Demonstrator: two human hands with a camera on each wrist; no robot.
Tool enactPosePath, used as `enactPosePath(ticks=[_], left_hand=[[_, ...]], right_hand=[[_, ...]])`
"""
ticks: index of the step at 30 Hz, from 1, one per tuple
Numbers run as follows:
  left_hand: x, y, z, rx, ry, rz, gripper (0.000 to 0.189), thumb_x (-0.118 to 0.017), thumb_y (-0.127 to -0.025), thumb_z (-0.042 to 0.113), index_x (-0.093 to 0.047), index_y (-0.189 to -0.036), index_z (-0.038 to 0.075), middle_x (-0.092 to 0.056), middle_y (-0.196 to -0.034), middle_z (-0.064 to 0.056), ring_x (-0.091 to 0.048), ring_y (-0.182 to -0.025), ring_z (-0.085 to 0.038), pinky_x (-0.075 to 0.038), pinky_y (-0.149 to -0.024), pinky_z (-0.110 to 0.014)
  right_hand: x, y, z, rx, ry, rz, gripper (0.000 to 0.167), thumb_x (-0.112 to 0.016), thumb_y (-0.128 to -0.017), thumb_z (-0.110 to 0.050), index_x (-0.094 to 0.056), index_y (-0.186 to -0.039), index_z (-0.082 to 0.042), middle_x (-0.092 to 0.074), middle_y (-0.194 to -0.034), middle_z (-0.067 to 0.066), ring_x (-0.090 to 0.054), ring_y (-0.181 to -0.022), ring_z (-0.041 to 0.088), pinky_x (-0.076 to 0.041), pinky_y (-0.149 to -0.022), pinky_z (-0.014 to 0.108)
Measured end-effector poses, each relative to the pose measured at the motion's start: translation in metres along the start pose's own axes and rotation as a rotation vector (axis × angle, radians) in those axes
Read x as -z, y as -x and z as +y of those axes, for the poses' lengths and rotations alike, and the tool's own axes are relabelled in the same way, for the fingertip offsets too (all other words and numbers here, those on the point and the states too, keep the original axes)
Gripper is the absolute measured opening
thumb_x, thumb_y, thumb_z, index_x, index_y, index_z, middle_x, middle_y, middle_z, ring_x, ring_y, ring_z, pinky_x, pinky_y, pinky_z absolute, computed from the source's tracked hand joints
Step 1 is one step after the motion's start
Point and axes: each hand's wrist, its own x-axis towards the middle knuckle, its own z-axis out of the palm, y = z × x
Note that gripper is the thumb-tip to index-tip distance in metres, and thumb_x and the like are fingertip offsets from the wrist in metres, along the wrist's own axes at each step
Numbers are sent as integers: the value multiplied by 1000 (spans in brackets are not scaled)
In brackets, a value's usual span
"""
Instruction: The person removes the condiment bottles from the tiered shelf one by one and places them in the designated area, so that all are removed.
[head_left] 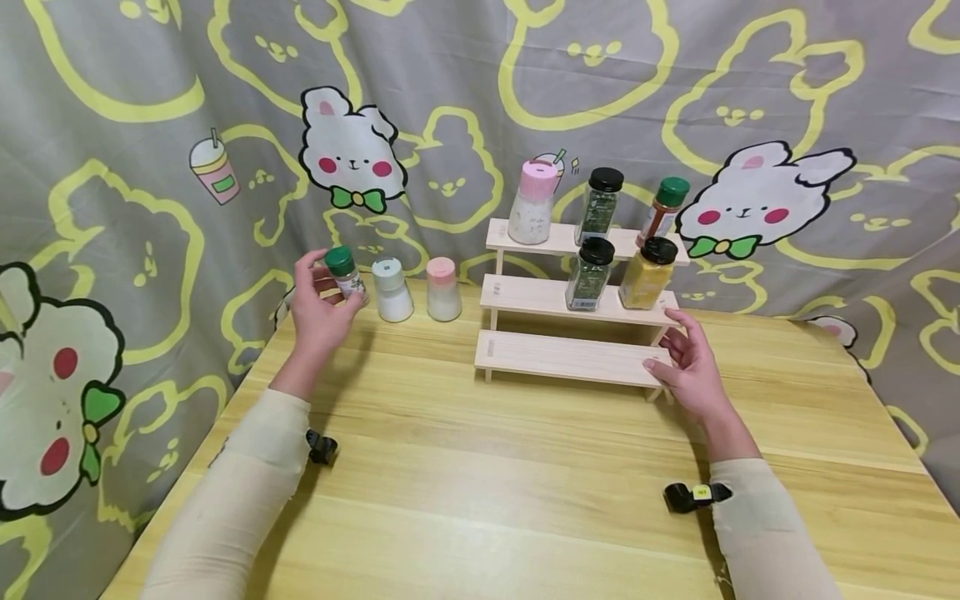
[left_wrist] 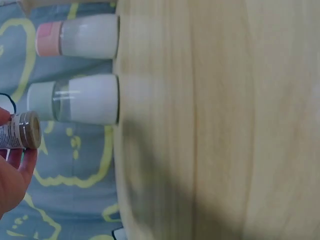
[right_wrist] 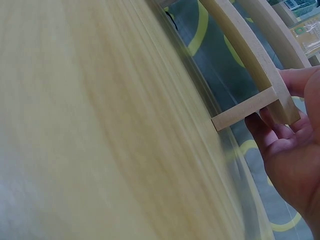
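Observation:
In the head view, my left hand (head_left: 318, 315) holds a small green-capped spice jar (head_left: 349, 279) between thumb and fingers, at the back left of the table. Its base shows raised off the tabletop in the left wrist view, where the spice jar (left_wrist: 24, 131) has brownish contents. Beside it stand a shaker with a pale blue-green cap (head_left: 393, 292) and a pink-capped shaker (head_left: 444, 289), both with white contents. My right hand (head_left: 696, 367) grips the right end of a three-tier wooden rack (head_left: 562, 357), thumb over the lowest board and fingers behind.
On the top tier are a pink-capped shaker (head_left: 532, 208), a black-capped herb jar (head_left: 599, 204) and a green-capped jar (head_left: 670, 196). The middle tier bears another herb jar (head_left: 589, 275) and a yellow spice jar (head_left: 647, 275). A patterned curtain (head_left: 450, 67) hangs behind the table (head_left: 480, 475).

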Motion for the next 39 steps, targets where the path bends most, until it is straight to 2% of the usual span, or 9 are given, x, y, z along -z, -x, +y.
enactPosePath(ticks=[8, 16, 24, 30, 36, 39], left_hand=[[4, -6, -17, 31, -55, 27, 78, -75, -78, -9, -38, -142, 14, -51, -119, -14, -58, -103, -26, -55, -89, -40], [5, -13, -29, 73, -116, 48, 75, -74, -78, -6, -39, -140, 16, -52, -117, -10, -56, -101, -22, -55, -88, -34], [6, -17, -40, 105, -137, 41, 75, -73, -80, -6, -38, -142, 14, -52, -118, -12, -57, -103, -24, -54, -89, -36], [5, -20, -47, 118, -139, 28, 75, -73, -81, -5, -36, -143, 14, -50, -119, -12, -57, -105, -24, -53, -89, -37], [3, -25, -56, 119, -142, 21, 75, -73, -80, -6, -36, -142, 12, -49, -117, -11, -56, -102, -23, -53, -87, -36], [1, -28, -59, 127, -153, 10, 74, -73, -80, -6, -36, -142, 12, -49, -116, -11, -55, -101, -23, -52, -86, -36]], right_hand=[[1, 0, 1, -4, 1, -8, 84, -58, -82, 29, -34, -152, -10, -53, -134, 8, -52, -120, 30, -51, -88, 21], [1, 0, 1, 1, 8, -5, 85, -58, -81, 30, -33, -152, -9, -52, -136, 15, -53, -119, 29, -51, -89, 21], [0, -1, 1, 0, -13, 3, 85, -57, -79, 31, -34, -151, -8, -50, -137, 22, -54, -119, 27, -51, -90, 22], [0, -1, 1, 3, 6, 3, 86, -58, -79, 30, -34, -151, -8, -53, -135, 15, -53, -120, 30, -50, -90, 22], [1, -1, 1, -1, 21, 2, 85, -59, -80, 30, -34, -151, -9, -53, -135, 11, -54, -120, 25, -49, -93, 22], [2, -1, 1, -3, 24, 2, 85, -59, -80, 29, -34, -152, -9, -53, -135, 10, -53, -122, 27, -49, -93, 22]])
